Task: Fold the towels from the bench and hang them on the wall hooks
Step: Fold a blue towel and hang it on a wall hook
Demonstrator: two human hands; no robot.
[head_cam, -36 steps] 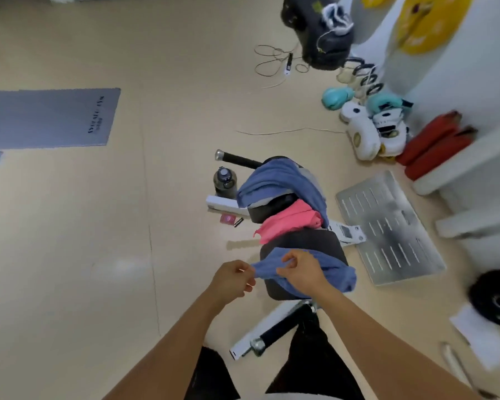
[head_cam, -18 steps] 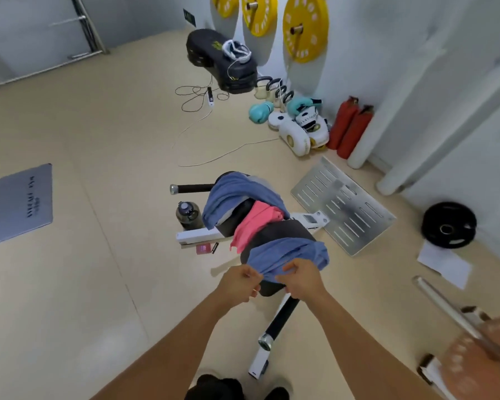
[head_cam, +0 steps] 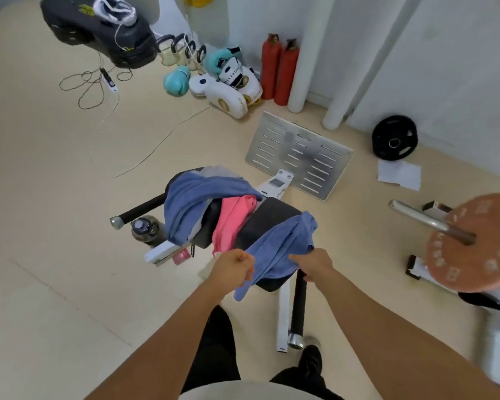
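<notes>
Over the table, the near blue towel has been drawn wider: left hand and right hand, fingers pinching its edge, have parted, so folding can begin.

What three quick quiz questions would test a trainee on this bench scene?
1. True or false: both hands grip the near blue towel.
2. Which towel lies between the two blue ones? A) pink B) white C) green
3. Fill in: the water bottle stands on the ____.

Key: 1 true, left hand and right hand both hold it. 2 A, the pink towel. 3 floor, beside the bench.
</notes>
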